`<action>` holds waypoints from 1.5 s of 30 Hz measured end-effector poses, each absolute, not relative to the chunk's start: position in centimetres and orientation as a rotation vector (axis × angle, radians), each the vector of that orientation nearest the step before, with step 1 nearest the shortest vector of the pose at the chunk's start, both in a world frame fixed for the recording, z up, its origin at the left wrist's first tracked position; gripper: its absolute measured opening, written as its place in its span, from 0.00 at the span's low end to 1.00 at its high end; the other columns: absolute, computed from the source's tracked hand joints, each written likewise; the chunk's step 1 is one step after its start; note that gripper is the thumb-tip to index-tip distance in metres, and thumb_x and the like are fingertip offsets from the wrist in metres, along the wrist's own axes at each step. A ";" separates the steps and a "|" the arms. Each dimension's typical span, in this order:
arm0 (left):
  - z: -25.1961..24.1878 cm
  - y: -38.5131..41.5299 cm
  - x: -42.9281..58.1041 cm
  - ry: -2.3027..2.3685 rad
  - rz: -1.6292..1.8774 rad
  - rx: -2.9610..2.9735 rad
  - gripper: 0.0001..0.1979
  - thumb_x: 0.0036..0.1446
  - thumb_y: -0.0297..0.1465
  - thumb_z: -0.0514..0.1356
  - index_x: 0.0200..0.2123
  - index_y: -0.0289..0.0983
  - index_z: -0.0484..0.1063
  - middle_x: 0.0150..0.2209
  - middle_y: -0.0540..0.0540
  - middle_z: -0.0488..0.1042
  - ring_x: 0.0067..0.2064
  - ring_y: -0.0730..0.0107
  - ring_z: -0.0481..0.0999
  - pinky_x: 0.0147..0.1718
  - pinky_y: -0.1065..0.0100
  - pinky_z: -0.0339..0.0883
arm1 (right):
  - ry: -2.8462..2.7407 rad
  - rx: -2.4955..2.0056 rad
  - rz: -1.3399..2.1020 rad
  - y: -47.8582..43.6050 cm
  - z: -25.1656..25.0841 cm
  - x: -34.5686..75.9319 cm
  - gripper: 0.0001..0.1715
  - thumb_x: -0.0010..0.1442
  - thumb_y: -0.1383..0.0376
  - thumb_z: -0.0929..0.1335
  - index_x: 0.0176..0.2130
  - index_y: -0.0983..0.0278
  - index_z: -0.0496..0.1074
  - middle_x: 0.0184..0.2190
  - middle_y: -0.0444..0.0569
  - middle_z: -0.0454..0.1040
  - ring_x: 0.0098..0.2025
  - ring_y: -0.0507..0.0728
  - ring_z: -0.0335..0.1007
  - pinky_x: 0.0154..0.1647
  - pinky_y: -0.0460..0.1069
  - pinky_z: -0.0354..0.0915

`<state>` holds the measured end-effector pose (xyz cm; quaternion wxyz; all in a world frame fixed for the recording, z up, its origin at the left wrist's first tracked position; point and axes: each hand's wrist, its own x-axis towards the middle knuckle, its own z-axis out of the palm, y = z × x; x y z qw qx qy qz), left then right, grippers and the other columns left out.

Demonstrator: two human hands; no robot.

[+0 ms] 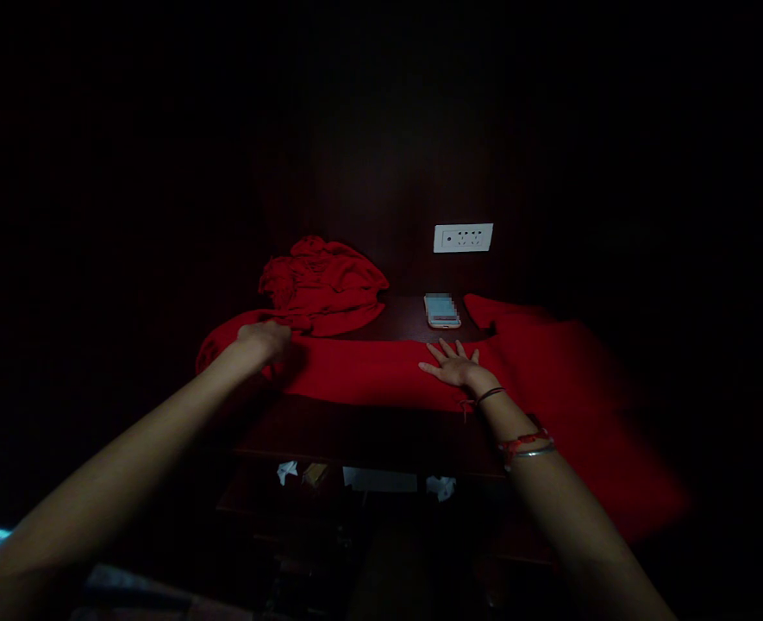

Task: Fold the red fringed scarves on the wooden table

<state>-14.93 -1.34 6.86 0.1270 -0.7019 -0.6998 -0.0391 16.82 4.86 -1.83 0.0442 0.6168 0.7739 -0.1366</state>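
A long red cloth [361,366] lies stretched across the dark table [278,431] between my hands. At its left part my left hand [263,340] is closed on the cloth, with the fingertips turned down and partly hidden. My right hand [455,365] rests on the cloth with its fingers spread flat. To the right of that hand the cloth widens and drops over the table's front edge. Behind my left hand a crumpled red heap of cloth [329,280] lies on the table; whether it is one piece with the stretched part I cannot tell.
A phone [442,310] lies behind the cloth, close to my right hand. On the dark wall behind is a white socket plate [463,238]. Below the tabletop, a shelf holds crumpled white paper [441,488] and a small yellowish object [315,474]. The surroundings are very dark.
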 end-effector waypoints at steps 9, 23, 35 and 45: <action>-0.3 3.3 -4.9 -1.535 0.064 -2.834 0.30 0.51 0.48 0.45 0.55 0.40 0.48 0.57 0.41 0.46 0.57 0.57 0.45 0.51 0.57 0.46 | 2.392 1.921 -0.382 4.6 -1.7 16.9 0.43 0.47 0.39 0.47 0.58 0.53 0.36 0.60 0.45 0.29 0.58 0.69 0.22 0.49 0.70 0.29; 1.7 0.3 -8.7 -1.127 -0.115 -3.201 0.19 0.42 0.29 0.57 0.41 0.38 0.63 0.42 0.48 0.62 0.43 0.68 0.62 0.44 0.69 0.55 | 3.234 1.048 -0.201 2.5 0.9 15.6 0.18 0.52 0.56 0.62 0.37 0.67 0.69 0.31 0.49 0.70 0.31 0.51 0.63 0.34 0.45 0.57; 1.0 1.6 -9.1 -1.234 -0.437 -2.992 0.12 0.44 0.23 0.51 0.35 0.36 0.64 0.33 0.49 0.66 0.35 0.72 0.65 0.36 0.72 0.58 | 3.267 0.922 -0.086 0.9 0.8 14.4 0.29 0.45 0.49 0.65 0.42 0.64 0.65 0.34 0.49 0.67 0.34 0.54 0.62 0.32 0.46 0.56; 1.9 1.3 -9.5 -1.422 -0.535 -3.119 0.09 0.50 0.34 0.53 0.33 0.34 0.65 0.26 0.51 0.67 0.28 0.76 0.65 0.27 0.76 0.57 | 3.314 1.150 -0.030 0.8 0.7 13.3 0.05 0.53 0.65 0.62 0.30 0.66 0.65 0.26 0.45 0.67 0.28 0.49 0.59 0.29 0.43 0.52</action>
